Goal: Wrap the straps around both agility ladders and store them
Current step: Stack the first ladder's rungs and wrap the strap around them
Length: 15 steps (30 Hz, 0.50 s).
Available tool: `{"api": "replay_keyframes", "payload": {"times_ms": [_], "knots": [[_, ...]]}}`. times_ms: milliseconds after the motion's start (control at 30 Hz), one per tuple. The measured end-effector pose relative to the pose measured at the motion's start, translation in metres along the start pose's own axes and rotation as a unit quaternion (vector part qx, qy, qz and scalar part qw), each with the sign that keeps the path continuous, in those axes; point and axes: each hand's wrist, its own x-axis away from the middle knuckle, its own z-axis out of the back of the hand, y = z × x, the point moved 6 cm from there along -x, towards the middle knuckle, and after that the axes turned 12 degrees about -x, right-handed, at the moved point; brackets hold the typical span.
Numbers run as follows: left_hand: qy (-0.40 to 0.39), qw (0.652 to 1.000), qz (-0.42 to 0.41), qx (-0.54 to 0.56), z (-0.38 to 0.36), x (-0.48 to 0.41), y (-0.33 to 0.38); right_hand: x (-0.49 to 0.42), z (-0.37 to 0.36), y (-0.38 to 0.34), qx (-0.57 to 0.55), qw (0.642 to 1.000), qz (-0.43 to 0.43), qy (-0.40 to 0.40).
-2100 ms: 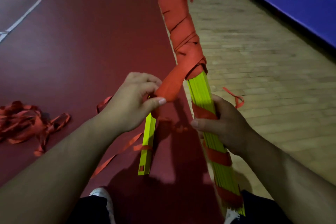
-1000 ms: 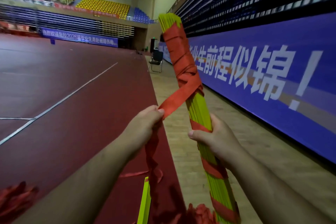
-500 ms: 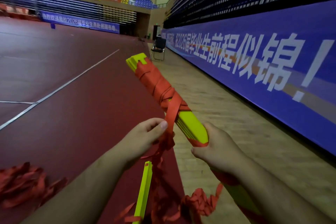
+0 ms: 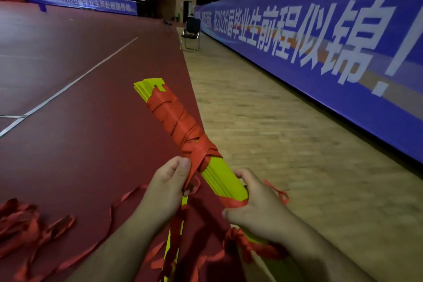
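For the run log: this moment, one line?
left hand pinches flat red fabric strap | right hand grips yellow plastic rung bundle | wrap unfinished

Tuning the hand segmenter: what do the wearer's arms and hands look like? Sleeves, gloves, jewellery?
The left hand and right hand are bare: no gloves, no rings visible. The left forearm and right forearm are uncovered to the frame edge; no sleeves, watch or bands show.

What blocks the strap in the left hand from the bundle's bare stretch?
Nothing visible. The left hand pinches the strap right beside the bundle; the bare yellow stretch lies open, and the right hand grips the bundle lower down.
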Motion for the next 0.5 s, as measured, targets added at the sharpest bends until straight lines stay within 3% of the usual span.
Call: {"api": "replay_keyframes", "payload": {"times_ms": [167, 300, 500], "knots": [[0.037, 0.998, 0.027, -0.045, -0.008, -0.003, -0.046, -0.017, -0.013, 0.037, -0.022, 0.999, -0.024, -0.006], [0.015, 0.998, 0.051, -0.038, -0.020, 0.000, -0.071, -0.026, -0.027, 0.068, -0.037, 0.999, -0.033, -0.017], [-0.061, 0.984, 0.145, 0.080, -0.036, -0.005, -0.120, -0.037, -0.047, 0.093, -0.115, 0.990, -0.050, -0.063]]}}
